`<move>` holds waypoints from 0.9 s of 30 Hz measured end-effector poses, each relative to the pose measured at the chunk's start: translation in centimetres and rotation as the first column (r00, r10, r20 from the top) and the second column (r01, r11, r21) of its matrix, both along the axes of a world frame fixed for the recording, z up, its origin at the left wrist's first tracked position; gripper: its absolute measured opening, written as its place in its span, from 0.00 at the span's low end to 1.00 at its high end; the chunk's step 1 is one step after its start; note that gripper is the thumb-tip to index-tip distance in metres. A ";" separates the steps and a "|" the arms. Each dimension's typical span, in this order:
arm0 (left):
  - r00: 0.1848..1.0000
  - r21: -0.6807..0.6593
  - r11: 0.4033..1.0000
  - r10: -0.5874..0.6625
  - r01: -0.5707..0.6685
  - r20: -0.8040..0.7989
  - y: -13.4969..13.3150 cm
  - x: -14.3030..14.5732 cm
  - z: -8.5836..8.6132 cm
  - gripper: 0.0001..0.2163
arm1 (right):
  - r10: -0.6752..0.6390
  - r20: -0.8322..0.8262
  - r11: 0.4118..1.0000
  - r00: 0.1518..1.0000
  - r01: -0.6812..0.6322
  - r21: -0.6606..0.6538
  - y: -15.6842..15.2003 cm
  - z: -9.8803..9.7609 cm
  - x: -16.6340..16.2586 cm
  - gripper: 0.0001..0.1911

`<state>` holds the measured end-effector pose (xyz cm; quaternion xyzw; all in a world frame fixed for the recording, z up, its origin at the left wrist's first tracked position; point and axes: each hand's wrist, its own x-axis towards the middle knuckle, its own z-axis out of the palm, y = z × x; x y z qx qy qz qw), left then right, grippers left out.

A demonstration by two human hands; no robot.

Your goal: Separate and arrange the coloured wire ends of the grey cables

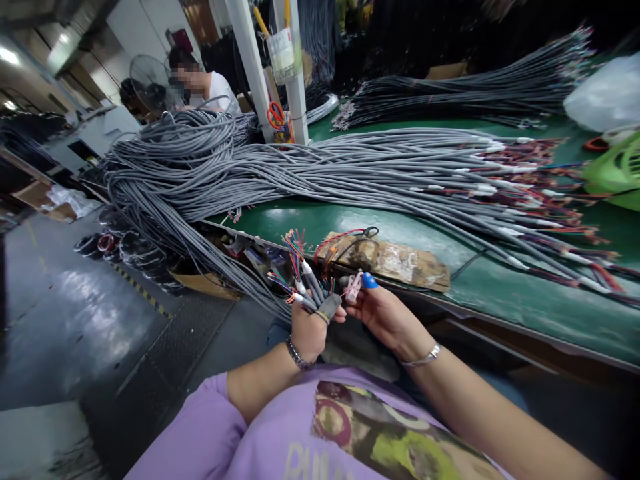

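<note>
My left hand (309,330) is closed around a bunch of grey cables (313,283), whose white-wrapped ends fan out into thin coloured wires. A grey cover sits on its thumb. Just to the right, my right hand (385,317) pinches a small pale pink clip-like piece (353,288) near the held cables; its exact kind is unclear. A blue cover is on my right thumb. Both hands are in front of the bench edge, close below a worn wooden block (407,263) with wires fixed to it.
Long grey cables (300,167) lie across the green bench (345,217) and hang over its left edge. Black cables (450,97) lie behind. A green basket (617,173) stands at right. Orange-handled scissors (275,115) hang on a post. Another person (220,93) sits beyond.
</note>
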<state>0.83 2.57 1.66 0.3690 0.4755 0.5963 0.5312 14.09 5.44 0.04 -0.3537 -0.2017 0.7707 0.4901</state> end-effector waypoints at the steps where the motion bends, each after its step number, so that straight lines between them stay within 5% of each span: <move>1: 1.000 0.002 1.000 -0.005 0.005 -0.011 0.0 0.0 -0.3 0.14 | -0.009 -0.002 1.000 1.000 0.009 -0.008 0.0 0.0 0.0 0.18; 8: 0.994 -0.006 0.998 -0.070 0.069 -0.089 -0.7 -0.6 -1.8 0.14 | -0.091 0.015 0.996 0.996 0.091 -0.016 0.2 -0.3 -0.3 0.17; 15: 0.991 -0.006 0.996 -0.092 0.092 -0.096 -1.0 -0.5 -1.6 0.16 | -0.082 -0.012 0.997 0.997 0.081 -0.014 0.1 -0.3 -0.5 0.19; 21: 0.991 -0.002 0.995 -0.104 0.104 -0.080 -1.2 -0.9 -1.6 0.16 | 0.045 -0.023 0.999 0.999 -0.045 -0.023 -1.0 -0.2 0.0 0.21; 27: 0.977 -0.077 0.977 -0.204 0.199 -0.069 -1.9 -1.6 -1.9 0.17 | 0.258 0.016 0.945 0.966 -0.256 0.204 -3.0 0.2 -0.7 0.16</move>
